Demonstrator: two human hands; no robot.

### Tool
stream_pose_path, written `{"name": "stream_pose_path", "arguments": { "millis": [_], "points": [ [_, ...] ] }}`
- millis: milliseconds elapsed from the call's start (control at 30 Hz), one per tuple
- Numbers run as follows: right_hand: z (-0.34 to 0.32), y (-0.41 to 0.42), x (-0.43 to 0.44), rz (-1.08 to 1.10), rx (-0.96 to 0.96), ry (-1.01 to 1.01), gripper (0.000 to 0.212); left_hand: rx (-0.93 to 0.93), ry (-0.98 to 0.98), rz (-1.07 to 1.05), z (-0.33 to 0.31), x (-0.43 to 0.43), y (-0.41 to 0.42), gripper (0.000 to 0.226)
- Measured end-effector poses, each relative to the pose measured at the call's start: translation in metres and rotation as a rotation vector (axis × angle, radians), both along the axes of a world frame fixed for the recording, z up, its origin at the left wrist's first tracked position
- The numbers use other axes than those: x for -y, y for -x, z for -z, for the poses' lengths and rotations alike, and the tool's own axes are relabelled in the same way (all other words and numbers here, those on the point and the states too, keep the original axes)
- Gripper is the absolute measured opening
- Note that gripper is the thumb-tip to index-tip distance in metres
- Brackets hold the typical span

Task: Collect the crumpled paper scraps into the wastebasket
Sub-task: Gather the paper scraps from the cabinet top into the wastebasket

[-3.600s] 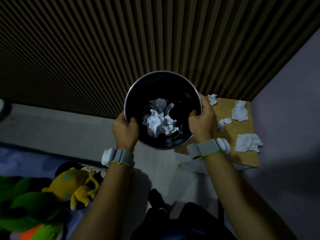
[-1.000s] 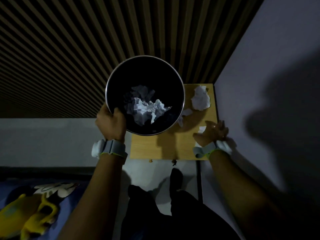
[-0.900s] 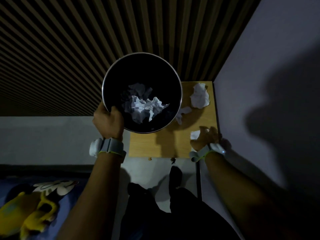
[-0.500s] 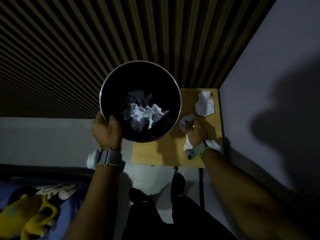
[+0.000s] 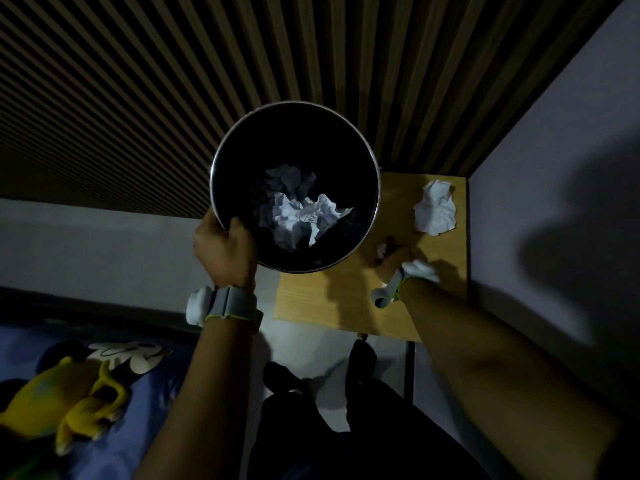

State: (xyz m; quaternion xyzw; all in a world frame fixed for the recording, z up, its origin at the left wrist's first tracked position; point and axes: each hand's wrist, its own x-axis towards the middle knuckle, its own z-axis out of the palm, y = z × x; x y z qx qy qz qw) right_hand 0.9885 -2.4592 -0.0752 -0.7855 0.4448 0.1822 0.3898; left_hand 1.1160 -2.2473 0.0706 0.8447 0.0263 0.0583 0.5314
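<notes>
Moved since a second ago: the right hand (image 5: 394, 263) has travelled from the near right edge of the desk (image 5: 311, 299) to the small scrap (image 5: 382, 250) beside the basket. The scrap that lay by that edge no longer shows.

Item, wastebasket (image 5: 375, 202): round, dark inside, bright metal rim. It is held up in the air, and its right side overhangs the left part of the desk. Crumpled paper (image 5: 298, 216) already lies in the bottom.

Item, left hand (image 5: 225, 251): its fingers are clamped on the near left rim, thumb inside, and it bears the basket alone. A grey wristband (image 5: 232, 304) sits below it.

Item, right hand: low on the desk, with fingers curled together over the small scrap. Only a white corner shows, and the light is poor.

Item, large scrap (image 5: 435, 212): loose on the far right of the desk, near the grey wall (image 5: 554, 150), apart from the hand and untouched.

Surroundings: a slatted wall (image 5: 173, 81) behind, and a yellow plush toy (image 5: 79, 400) on the bed (image 5: 156, 427) at lower left.

Step in hand, as I judge it: picking up the small scrap. The collection looks well advanced, with two pieces outstanding. The next move calls for a short lift to the left over the rim and a release above the heap. The basket should stay level. A reach to the far corner for the large scrap would follow.
</notes>
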Motion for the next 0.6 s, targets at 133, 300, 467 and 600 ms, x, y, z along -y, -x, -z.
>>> {"name": "stream_pose_path", "arguments": {
  "millis": [133,300,467,600],
  "points": [
    [-0.011,-0.001,-0.011,0.120,0.138,0.038,0.053,0.001,-0.016,0.004,0.002,-0.001,0.003,0.015],
    [-0.080,-0.029,-0.011,0.520,0.700,0.341,0.020,-0.002,-0.016,-0.013,0.000,-0.001,0.002,0.018],
    [-0.170,-0.047,0.004,0.691,1.174,0.489,0.009,-0.028,-0.010,-0.035,0.001,0.001,0.001,0.017],
    [-0.214,-0.058,-0.008,0.563,1.398,0.608,0.007,-0.036,-0.018,-0.029,0.001,0.006,0.001,0.019]
  ]
}}
